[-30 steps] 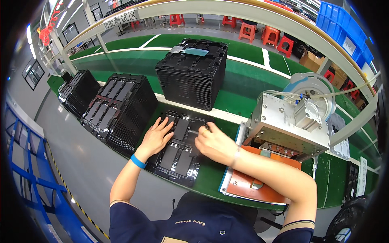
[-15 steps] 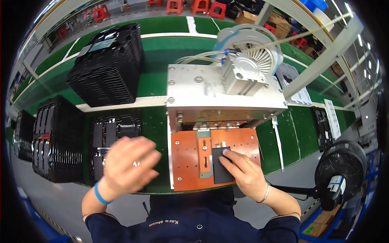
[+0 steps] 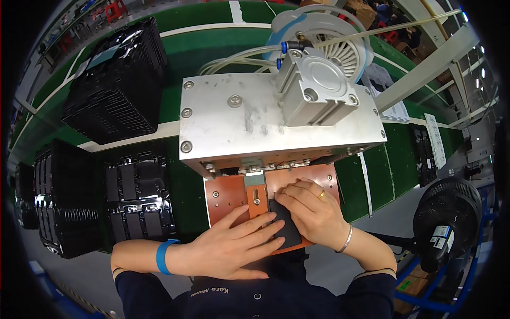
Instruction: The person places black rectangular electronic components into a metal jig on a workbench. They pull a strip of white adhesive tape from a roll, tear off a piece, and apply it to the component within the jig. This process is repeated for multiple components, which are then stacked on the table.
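A flat black rectangular piece (image 3: 287,229), looking like a battery cell, lies on the orange base plate (image 3: 226,200) of a metal press (image 3: 239,119). My right hand (image 3: 312,212) has its fingers bent and bunched at the piece's top end; the fingertips are partly hidden. My left hand (image 3: 234,245) reaches in from the left, fingers spread, with its tips at the piece's left side. Beside the piece is a slotted orange guide block (image 3: 257,198) with a screw, its lower part covered by my left fingers.
Left of the press a black tray (image 3: 139,199) holds several similar black pieces. Stacks of black trays (image 3: 114,87) stand behind and at far left (image 3: 66,194). A black fan (image 3: 446,223) is at right; a white fan (image 3: 340,48) stands behind the press cylinder (image 3: 319,87).
My left hand has come from over the tray at left to the piece on the plate. My right fingers have bunched at its top end. The view has shifted closer to the press.
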Action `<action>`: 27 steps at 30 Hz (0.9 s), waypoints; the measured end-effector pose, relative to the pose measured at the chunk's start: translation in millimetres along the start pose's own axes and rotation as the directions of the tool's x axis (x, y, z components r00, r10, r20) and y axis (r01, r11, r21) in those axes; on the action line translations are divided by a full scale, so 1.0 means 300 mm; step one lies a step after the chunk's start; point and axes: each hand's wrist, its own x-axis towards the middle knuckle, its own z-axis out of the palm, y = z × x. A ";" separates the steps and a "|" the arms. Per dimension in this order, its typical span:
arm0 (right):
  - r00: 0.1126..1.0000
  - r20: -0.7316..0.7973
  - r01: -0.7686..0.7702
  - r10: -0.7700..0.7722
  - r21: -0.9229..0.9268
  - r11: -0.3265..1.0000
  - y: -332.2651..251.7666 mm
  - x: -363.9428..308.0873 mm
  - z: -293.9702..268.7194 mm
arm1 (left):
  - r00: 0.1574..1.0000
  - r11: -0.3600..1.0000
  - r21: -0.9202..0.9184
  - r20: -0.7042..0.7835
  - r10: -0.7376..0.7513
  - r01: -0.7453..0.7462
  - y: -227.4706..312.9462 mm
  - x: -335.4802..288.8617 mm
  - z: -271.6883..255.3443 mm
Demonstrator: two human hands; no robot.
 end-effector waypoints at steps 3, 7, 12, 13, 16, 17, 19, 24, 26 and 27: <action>1.000 -0.007 -0.028 0.028 -0.038 0.999 -0.006 0.010 -0.005 | 1.000 1.000 -0.020 0.007 -0.001 0.001 -0.005 0.004 -0.001; 0.998 -0.051 -0.033 0.033 -0.008 0.999 0.008 0.013 -0.002 | 1.000 0.999 -0.031 0.003 -0.016 0.016 -0.006 0.003 -0.003; 1.000 0.001 0.020 -0.020 0.023 1.000 0.017 0.009 -0.005 | 1.000 0.999 -0.034 0.000 -0.008 0.008 -0.011 0.009 -0.005; 1.000 0.012 0.011 -0.012 0.035 0.999 0.020 0.012 -0.009 | 1.000 0.999 -0.034 0.003 -0.008 0.008 -0.011 0.012 -0.007; 0.999 -0.010 -0.041 0.041 0.012 0.999 0.015 0.022 -0.011 | 1.000 1.000 -0.021 0.023 -0.013 0.013 -0.013 0.010 -0.011; 0.998 -0.026 -0.064 0.063 -0.004 0.998 0.011 0.023 -0.012 | 0.999 1.000 -0.008 0.035 -0.020 0.020 -0.013 0.006 -0.011; 0.991 -0.032 -0.130 0.134 0.105 0.986 -0.019 -0.039 -0.054 | 0.998 0.999 -0.008 0.045 -0.037 0.037 -0.013 -0.001 -0.015; 0.984 0.155 -0.120 0.093 0.176 0.977 -0.068 -0.138 -0.085 | 0.997 0.995 -0.062 0.032 -0.070 0.072 -0.029 -0.006 -0.021; 0.990 0.117 -0.099 0.081 0.152 0.983 -0.062 -0.133 -0.068 | 0.996 0.995 -0.056 0.024 -0.081 0.082 -0.044 0.001 -0.030; 0.992 0.099 -0.088 0.074 0.140 0.986 -0.058 -0.125 -0.065 | 0.996 0.995 -0.053 0.020 -0.087 0.088 -0.053 0.005 -0.035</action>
